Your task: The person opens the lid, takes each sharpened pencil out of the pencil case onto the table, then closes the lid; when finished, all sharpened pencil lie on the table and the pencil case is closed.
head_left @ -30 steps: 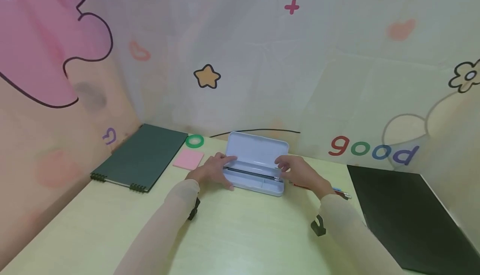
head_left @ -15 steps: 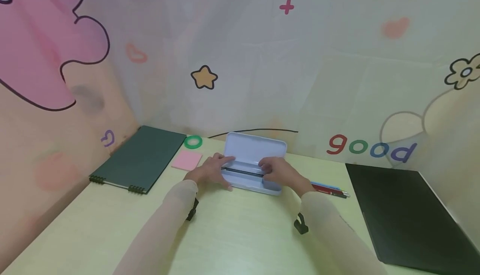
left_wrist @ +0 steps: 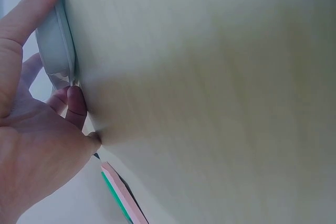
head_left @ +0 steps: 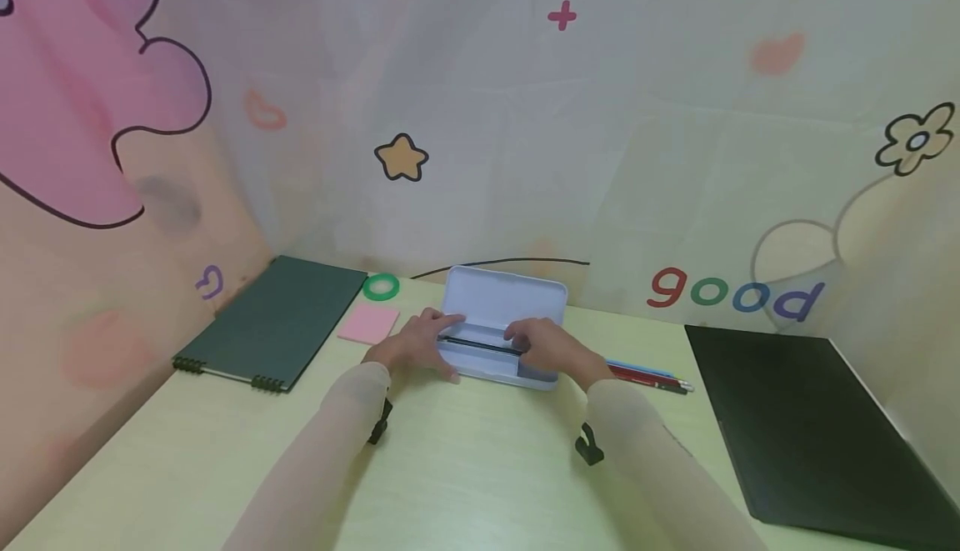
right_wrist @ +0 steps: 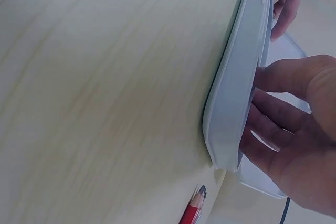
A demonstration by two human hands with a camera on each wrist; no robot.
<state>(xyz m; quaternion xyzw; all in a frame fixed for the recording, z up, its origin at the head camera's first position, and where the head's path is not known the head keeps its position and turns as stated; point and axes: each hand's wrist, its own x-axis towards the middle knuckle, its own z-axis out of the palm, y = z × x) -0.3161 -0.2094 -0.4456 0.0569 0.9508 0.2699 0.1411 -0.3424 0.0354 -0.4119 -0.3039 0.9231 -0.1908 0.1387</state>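
Observation:
A pale pencil case (head_left: 506,293) lies with its lid raised near the back of the table. My left hand (head_left: 420,343) grips its left end, thumb along the front wall and fingers round the corner. Inside, a dark, thin pencil-like stick (head_left: 476,344) runs lengthwise. My right hand (head_left: 551,347) reaches in over the case's right half, fingers bent down at the stick. In the right wrist view, the case wall (right_wrist: 236,93) hides those fingertips, so I cannot tell whether they pinch the stick.
Red and blue pencils (head_left: 648,376) lie beside my right wrist. To the left are a pink sticky-note pad (head_left: 367,323), a green tape roll (head_left: 381,287) and a dark green spiral sketchbook (head_left: 277,318). A black board (head_left: 810,426) covers the table's right side. A printed curtain (head_left: 480,117) hangs behind.
My right hand has moved left from the case's right end to over its right half, uncovering the pencils beside it. My left hand keeps its grip. The view has shifted slightly.

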